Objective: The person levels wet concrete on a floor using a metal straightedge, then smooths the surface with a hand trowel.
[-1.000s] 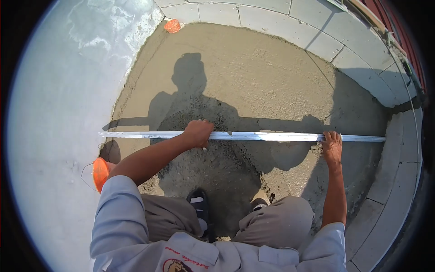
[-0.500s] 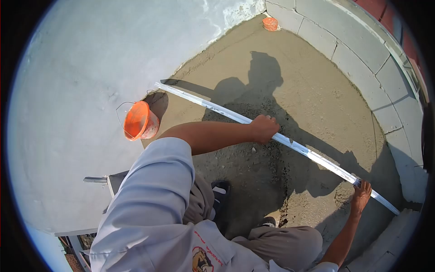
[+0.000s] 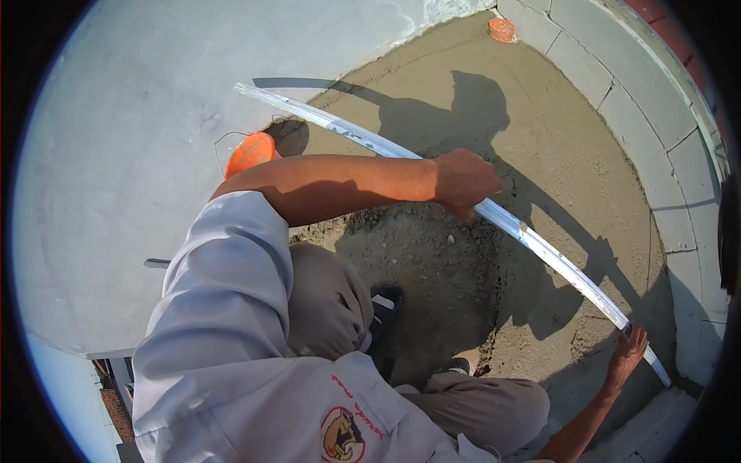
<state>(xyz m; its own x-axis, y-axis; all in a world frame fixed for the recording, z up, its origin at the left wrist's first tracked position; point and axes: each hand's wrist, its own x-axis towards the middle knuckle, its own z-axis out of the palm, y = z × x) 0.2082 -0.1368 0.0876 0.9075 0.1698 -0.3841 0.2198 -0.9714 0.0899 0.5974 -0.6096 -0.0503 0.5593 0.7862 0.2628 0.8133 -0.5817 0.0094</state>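
A long, pale metal straightedge point(image 3: 552, 255) stretches diagonally over the wet grey-brown mortar point(image 3: 571, 147). Near its middle, my left hand point(image 3: 467, 183) is closed around the bar, the fingers partly hidden behind the back of the hand. My right hand point(image 3: 627, 355) grips it close to the lower right end. The upper left end passes over the smooth grey surface, its shadow lying a little apart from it. An orange bucket point(image 3: 251, 153) with a wire handle is partly covered by my left arm.
A curved low wall of grey blocks point(image 3: 633, 116) bounds the mortar on the right. A small orange round piece point(image 3: 501, 30) sits in the far corner. The smooth grey surface point(image 3: 139, 170) borders the left. My shoe point(image 3: 384, 309) is on the mortar below the bar.
The straightedge has risen toward me, mostly at its left end, which now reaches farther up and left. My left hand went up with it; my right hand shifted slightly down and right in view.
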